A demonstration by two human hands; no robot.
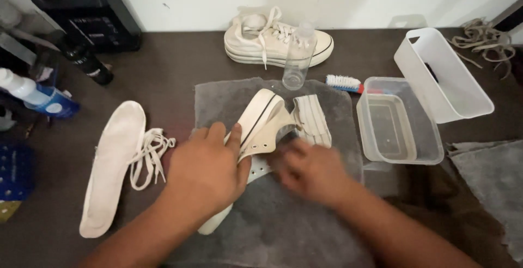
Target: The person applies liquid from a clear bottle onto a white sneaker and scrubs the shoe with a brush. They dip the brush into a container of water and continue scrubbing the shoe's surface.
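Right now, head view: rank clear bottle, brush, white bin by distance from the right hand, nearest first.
From the right hand:
1. Clear bottle, up past the towel's far edge.
2. Brush, just right of the bottle; these two are close to call.
3. White bin, far right, clearly farthest.

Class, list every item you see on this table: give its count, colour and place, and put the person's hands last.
Sneaker on towel: 1, cream, centre.
Second sneaker: 1, cream, back.
Towel: 1, grey, centre.
Insole: 1, white, left.
Laces: 1 bundle, white, beside insole.
Clear bottle: 1, by second sneaker.
Brush: 1, white bristles, behind towel.
Clear tub: 1, right.
White bin: 1, far right.
Left hand: on sneaker.
Right hand: blurred, at sneaker's opening.
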